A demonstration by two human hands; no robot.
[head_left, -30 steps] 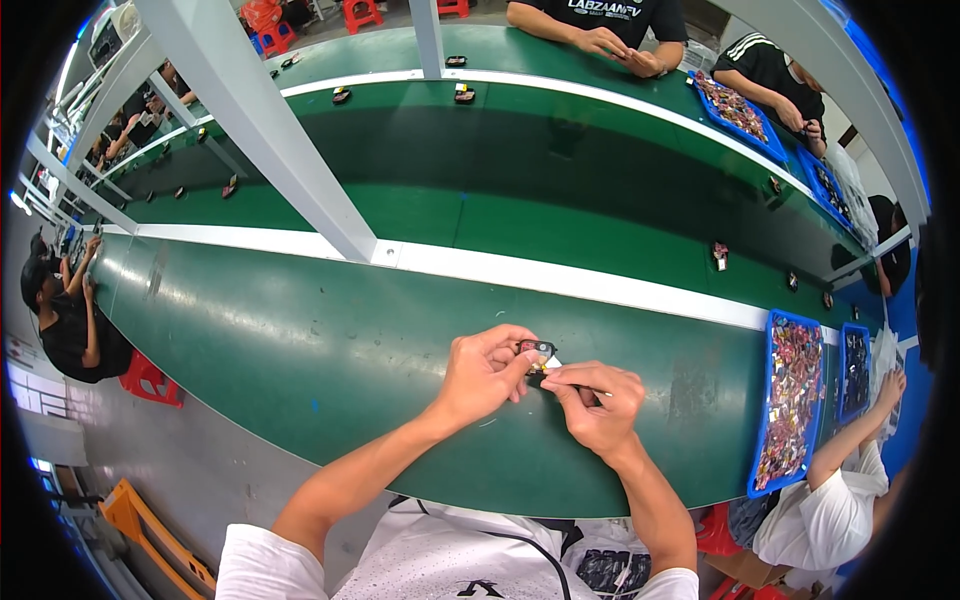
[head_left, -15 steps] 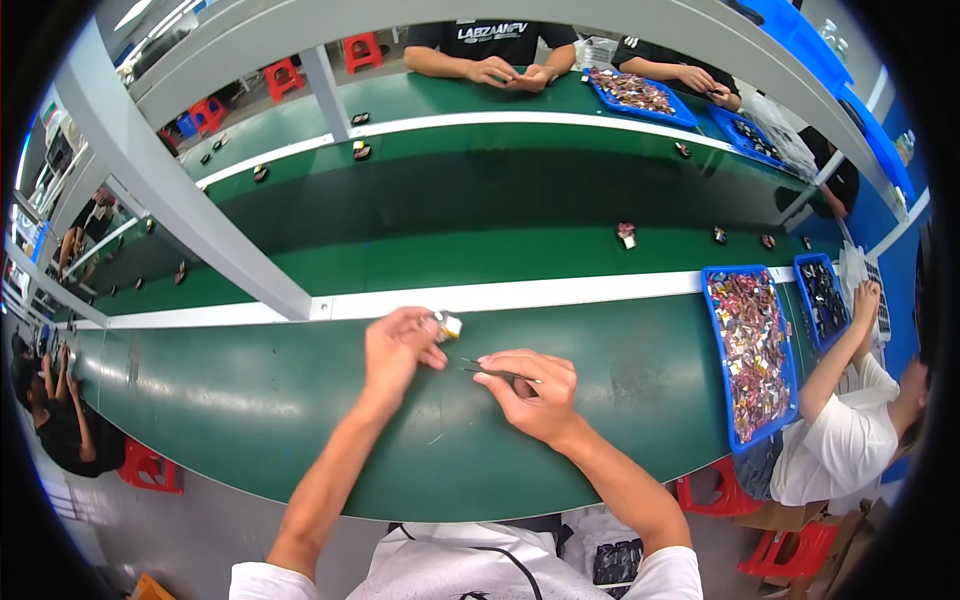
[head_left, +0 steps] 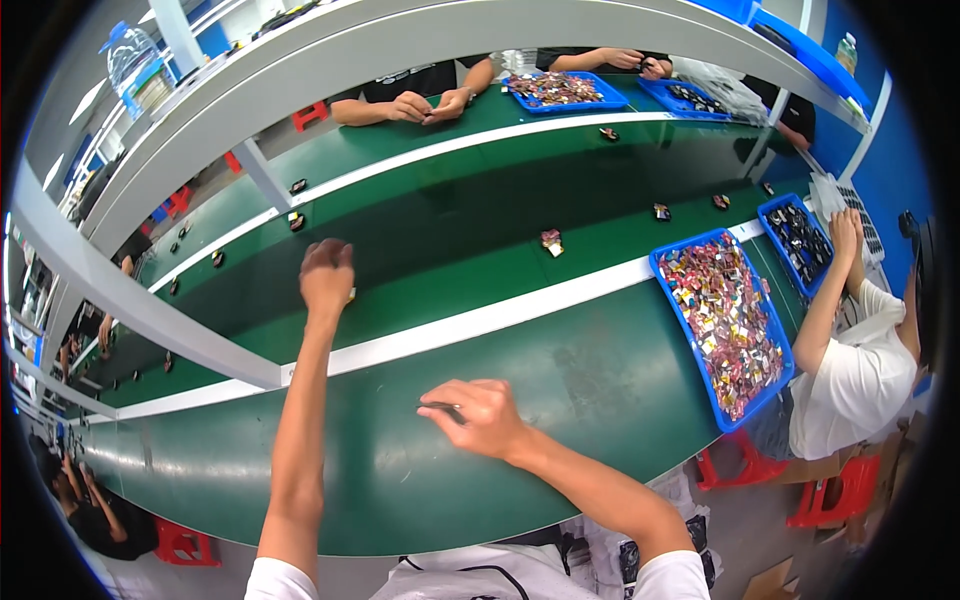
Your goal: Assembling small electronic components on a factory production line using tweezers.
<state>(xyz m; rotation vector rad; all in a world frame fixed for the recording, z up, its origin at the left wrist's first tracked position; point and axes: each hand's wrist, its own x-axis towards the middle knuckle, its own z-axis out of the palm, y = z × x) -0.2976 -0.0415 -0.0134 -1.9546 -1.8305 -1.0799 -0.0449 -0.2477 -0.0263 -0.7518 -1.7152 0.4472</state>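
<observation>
My left hand (head_left: 327,275) is stretched out over the dark conveyor belt (head_left: 440,215), past the white rail. Its fingers are smeared by motion, so what they hold, if anything, cannot be made out. A small pale and yellowish piece (head_left: 351,294) shows at the edge of that hand, mostly hidden behind it. Above the near green tabletop (head_left: 400,480), my right hand (head_left: 480,415) is closed around dark tweezers (head_left: 440,406), their tip pointing left. Farther right on the belt lies a small red and white part (head_left: 552,242).
A blue tray (head_left: 690,335) heaped with small parts stands to the right, beside another blue tray (head_left: 768,230) of black pieces. A co-worker in white (head_left: 850,370) sits there. Across the belt, other people work by more trays. A grey post (head_left: 150,300) slants up at left.
My left hand has moved forward from the tabletop to over the belt. My right hand, with the tweezers, has shifted slightly left in view. The whole view has turned.
</observation>
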